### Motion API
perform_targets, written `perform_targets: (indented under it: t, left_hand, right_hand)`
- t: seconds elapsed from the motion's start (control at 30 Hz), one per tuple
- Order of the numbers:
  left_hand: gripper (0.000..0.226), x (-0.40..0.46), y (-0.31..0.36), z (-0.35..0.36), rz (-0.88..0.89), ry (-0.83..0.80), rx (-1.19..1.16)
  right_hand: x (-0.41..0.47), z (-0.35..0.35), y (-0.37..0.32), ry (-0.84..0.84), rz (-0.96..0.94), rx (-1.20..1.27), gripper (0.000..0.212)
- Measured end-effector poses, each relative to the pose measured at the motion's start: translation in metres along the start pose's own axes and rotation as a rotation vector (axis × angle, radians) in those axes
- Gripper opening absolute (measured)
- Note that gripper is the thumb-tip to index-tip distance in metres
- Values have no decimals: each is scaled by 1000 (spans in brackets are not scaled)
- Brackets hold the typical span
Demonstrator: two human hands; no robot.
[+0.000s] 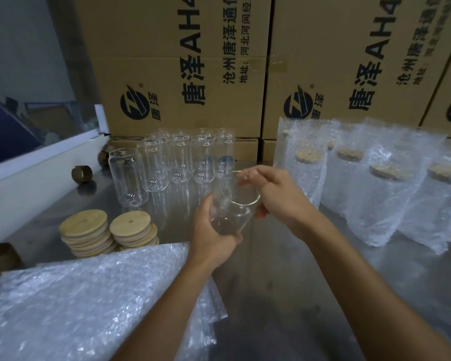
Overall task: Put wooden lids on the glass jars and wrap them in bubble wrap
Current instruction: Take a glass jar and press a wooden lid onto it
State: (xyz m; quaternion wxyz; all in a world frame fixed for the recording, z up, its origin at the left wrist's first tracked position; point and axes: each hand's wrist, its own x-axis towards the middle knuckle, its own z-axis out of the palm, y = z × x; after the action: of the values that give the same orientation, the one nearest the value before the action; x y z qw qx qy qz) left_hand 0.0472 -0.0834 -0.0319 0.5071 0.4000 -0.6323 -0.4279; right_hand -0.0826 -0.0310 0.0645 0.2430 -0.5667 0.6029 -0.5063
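I have one clear glass jar (232, 207) lifted off the grey metal table (284, 269), tipped so its base faces me. My left hand (214, 235) cups that base, fingers curled round the lower wall, while my right hand (279, 196) pinches the rim at the open mouth. I judge the two-handed grip is there to steady slippery glass and turn the mouth to where a lid can go on; no lid is on it yet.

The two stacks of round pale wooden lids (110, 234) sit near the table's left edge, just in front of the cluster of empty clear glass jars (177, 160) standing upright toward the back edge. That puts lids and jars within one short reach of my left side.

A flat sheet pile of clear bubble wrap (89, 295) lies at the front-left corner, overhanging toward me, ready as a wrapping surface. Along the right edge stand the finished bubble-wrapped jars (370, 183), their wooden tops showing through the plastic, kept well apart from the bare ones. Large brown cardboard cartons (323, 61) wall off the back.

Next, I would free one hand to fetch a lid.
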Motion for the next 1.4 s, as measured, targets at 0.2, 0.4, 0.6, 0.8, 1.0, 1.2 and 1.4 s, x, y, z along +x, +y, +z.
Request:
perform_targets:
  t: [0.2, 0.4, 0.6, 0.8, 1.0, 1.2, 1.4]
  left_hand:
    - [71, 4, -1, 2, -51, 65, -126]
    - [74, 5, -6, 3, -57, 45, -109]
    - [74, 1, -7, 2, -21, 19, 25]
    - [78, -1, -10, 1, 57, -5, 185]
    - [73, -3, -8, -1, 16, 29, 157]
    - [73, -1, -11, 0, -7, 39, 153]
    - [79, -2, -13, -1, 19, -4, 231]
  right_hand:
    - [-5, -2, -7, -160, 49, 167, 33]
    - [-3, -7, 0, -211, 57, 175, 51]
    - [0, -3, 7, -200, 49, 133, 63]
    - [0, 6, 13, -45, 33, -108, 54]
    - [2, 3, 10, -104, 23, 27, 50]
    - [6, -10, 16, -178, 30, 153, 43]
    - [12, -10, 24, -69, -7, 38, 12]
